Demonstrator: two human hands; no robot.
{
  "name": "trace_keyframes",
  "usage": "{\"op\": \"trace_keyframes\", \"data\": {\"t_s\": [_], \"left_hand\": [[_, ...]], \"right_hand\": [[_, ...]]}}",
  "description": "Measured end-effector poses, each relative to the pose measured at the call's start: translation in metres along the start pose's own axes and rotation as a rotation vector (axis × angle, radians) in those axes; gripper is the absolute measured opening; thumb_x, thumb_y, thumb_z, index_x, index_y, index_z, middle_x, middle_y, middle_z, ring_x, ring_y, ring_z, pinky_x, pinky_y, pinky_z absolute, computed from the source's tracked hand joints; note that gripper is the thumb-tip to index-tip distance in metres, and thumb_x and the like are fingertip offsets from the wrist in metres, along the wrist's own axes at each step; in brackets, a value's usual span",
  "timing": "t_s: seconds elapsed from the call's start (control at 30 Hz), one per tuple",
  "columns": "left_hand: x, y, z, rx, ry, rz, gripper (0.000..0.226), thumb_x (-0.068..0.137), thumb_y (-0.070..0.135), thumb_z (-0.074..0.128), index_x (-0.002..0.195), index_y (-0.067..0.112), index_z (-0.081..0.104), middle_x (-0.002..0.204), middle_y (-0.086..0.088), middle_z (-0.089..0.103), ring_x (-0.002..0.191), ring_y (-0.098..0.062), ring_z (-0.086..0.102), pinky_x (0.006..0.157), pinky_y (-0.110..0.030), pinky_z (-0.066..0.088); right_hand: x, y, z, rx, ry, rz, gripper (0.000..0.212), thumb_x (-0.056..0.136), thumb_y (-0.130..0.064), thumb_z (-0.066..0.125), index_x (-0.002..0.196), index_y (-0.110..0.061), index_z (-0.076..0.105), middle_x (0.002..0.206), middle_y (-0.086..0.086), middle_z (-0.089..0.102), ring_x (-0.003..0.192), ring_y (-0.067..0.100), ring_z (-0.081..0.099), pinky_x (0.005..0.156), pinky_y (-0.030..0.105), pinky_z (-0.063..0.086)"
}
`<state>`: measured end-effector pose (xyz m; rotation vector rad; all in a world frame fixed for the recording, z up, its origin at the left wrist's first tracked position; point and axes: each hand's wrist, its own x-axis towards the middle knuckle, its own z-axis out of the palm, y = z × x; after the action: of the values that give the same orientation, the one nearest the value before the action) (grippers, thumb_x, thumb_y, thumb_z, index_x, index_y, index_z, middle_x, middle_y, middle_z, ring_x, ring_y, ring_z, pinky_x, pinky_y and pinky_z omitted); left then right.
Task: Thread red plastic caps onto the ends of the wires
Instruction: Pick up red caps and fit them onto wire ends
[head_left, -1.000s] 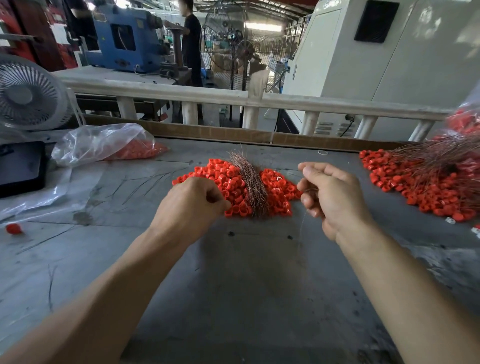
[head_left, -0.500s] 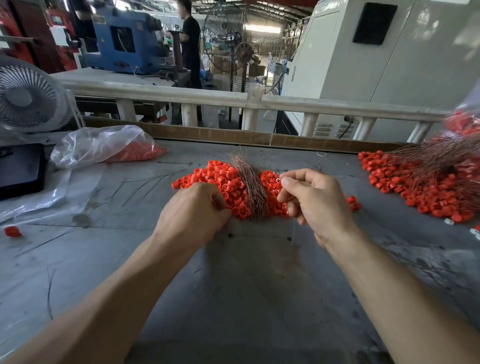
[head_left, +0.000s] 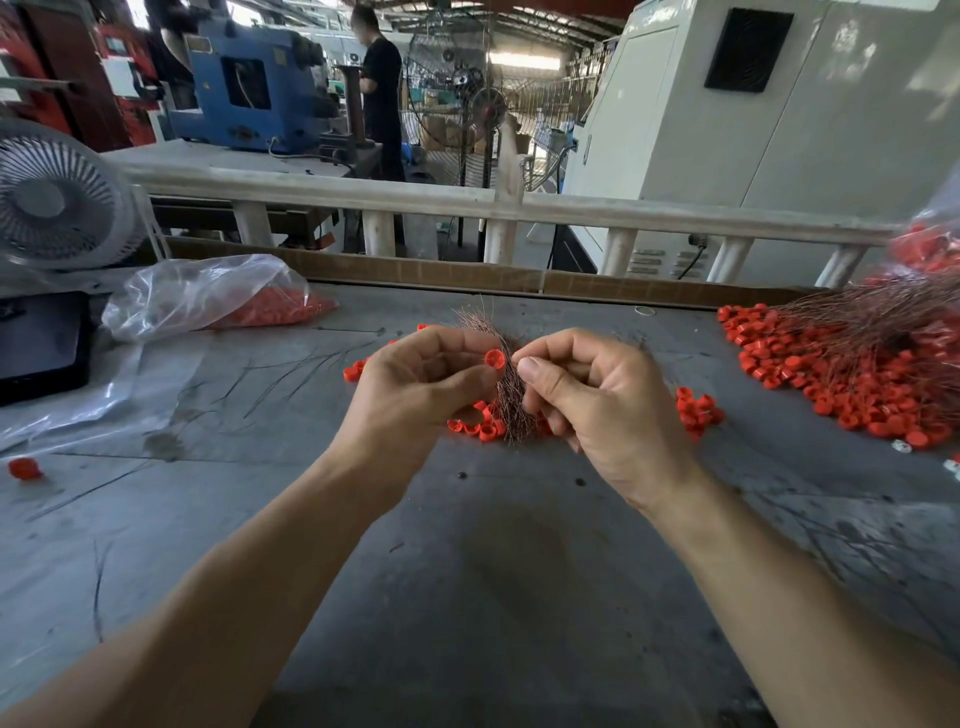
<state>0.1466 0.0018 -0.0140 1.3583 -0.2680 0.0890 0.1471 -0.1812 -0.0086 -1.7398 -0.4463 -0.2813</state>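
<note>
My left hand (head_left: 421, 389) pinches a single red cap (head_left: 494, 358) between thumb and forefinger, raised above the table. My right hand (head_left: 597, 400) faces it a few centimetres away, thumb and forefinger pinched together on a thin wire too fine to see clearly. Behind and below both hands lies a bundle of copper-coloured wires (head_left: 506, 400) on a heap of loose red caps (head_left: 483, 428), mostly hidden by my hands. More caps (head_left: 693, 408) show to the right of my right hand.
A big pile of capped wires (head_left: 852, 374) covers the table's right side. A clear bag of red caps (head_left: 218, 296) lies at back left, beside a white fan (head_left: 57, 202) and a black tray (head_left: 41, 343). One stray cap (head_left: 24, 467) sits far left. A cardboard edge (head_left: 467, 275) bounds the back.
Both hands have risen from the cap heap and come together. My left hand now holds one red cap up, and my right hand has brought its wire end towards it.
</note>
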Motion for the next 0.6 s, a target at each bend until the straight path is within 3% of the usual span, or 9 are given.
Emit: {"op": "trace_keyframes", "data": {"t_s": [0.2, 0.6], "left_hand": [[0.0015, -0.0023, -0.0015, -0.032, -0.032, -0.002, 0.024, 0.086, 0.000, 0.070, 0.109, 0.006, 0.071, 0.091, -0.011, 0.071, 0.081, -0.021, 0.066, 0.067, -0.027, 0.057], [-0.0036, -0.0006, 0.0040, 0.022, -0.051, 0.041, 0.038, 0.075, 0.010, 0.076, 0.108, -0.004, 0.065, 0.088, -0.013, 0.071, 0.078, -0.024, 0.067, 0.068, -0.030, 0.060]], "right_hand": [[-0.0015, -0.0013, 0.0007, -0.030, 0.001, -0.005, 0.009, 0.098, -0.014, 0.068, 0.093, -0.019, 0.074, 0.065, -0.001, 0.068, 0.051, 0.007, 0.053, 0.045, 0.014, 0.038], [-0.0035, -0.0006, 0.0060, -0.062, 0.047, -0.046, 0.010, 0.097, -0.016, 0.069, 0.092, -0.023, 0.074, 0.064, -0.005, 0.068, 0.054, 0.002, 0.059, 0.054, 0.010, 0.043]]}}
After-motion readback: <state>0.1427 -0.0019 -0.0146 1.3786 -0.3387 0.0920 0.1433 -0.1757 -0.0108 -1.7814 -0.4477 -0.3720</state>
